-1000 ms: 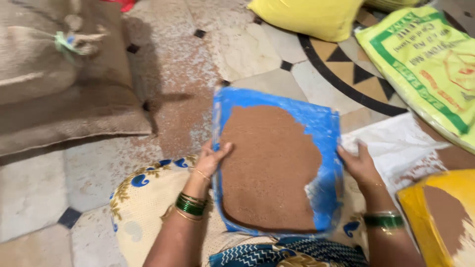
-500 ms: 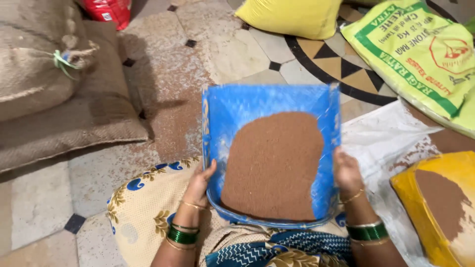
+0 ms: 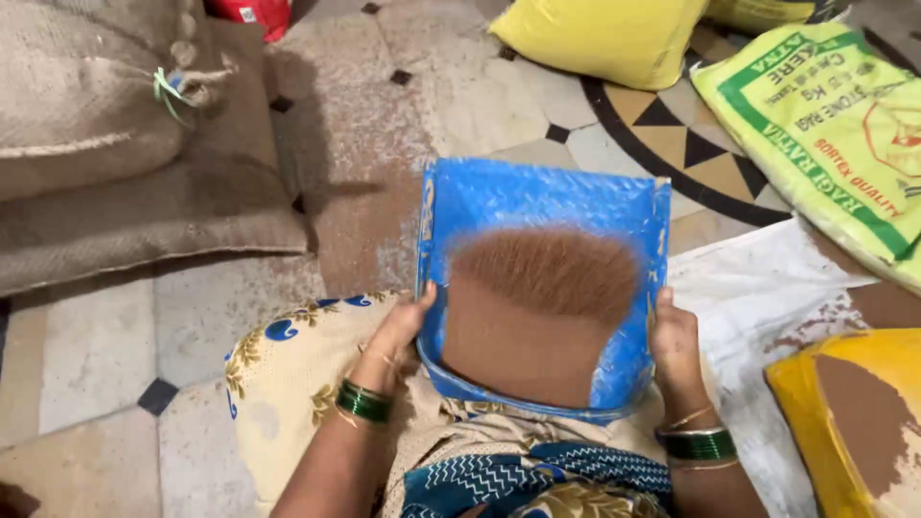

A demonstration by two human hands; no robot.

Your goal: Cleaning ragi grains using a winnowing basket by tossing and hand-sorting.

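The tiled floor (image 3: pixel 240 317) fills the view, pale stone with small dark diamond insets and a curved black band with triangle patterns at the upper right. At the upper left lie burlap sacks (image 3: pixel 106 144), one bulging and tied shut with a light green string, resting on flatter ones. At the right edge lies a green and white printed sack (image 3: pixel 825 125), and at the top a yellow sack (image 3: pixel 600 34). A white sheet (image 3: pixel 758 317) is spread on the floor at the right, dusted with brown grain. On it, at the lower right corner, stands an open yellow bag (image 3: pixel 815 422) with brown grain inside.

In the middle, over the person's lap, is a blue tray (image 3: pixel 537 197), a flat winnowing pan with raised sides, tilted with its far edge toward the floor ahead. Brown grain (image 3: pixel 537 307) covers its near half; the upper edge of the grain is blurred and fanned out, the lower part lies dense against the near rim.

The left hand (image 3: pixel 403 331) is clenched on the tray's left rim, thumb over the edge, with a green bangle at the wrist. The right hand (image 3: pixel 672 345) grips the right rim in the same way, fingers wrapped beneath, with green and thin gold bangles at the wrist. Under the tray lies cream cloth (image 3: pixel 278 374) with blue and gold flower print, and nearer the body a blue zigzag fabric (image 3: pixel 537 475).
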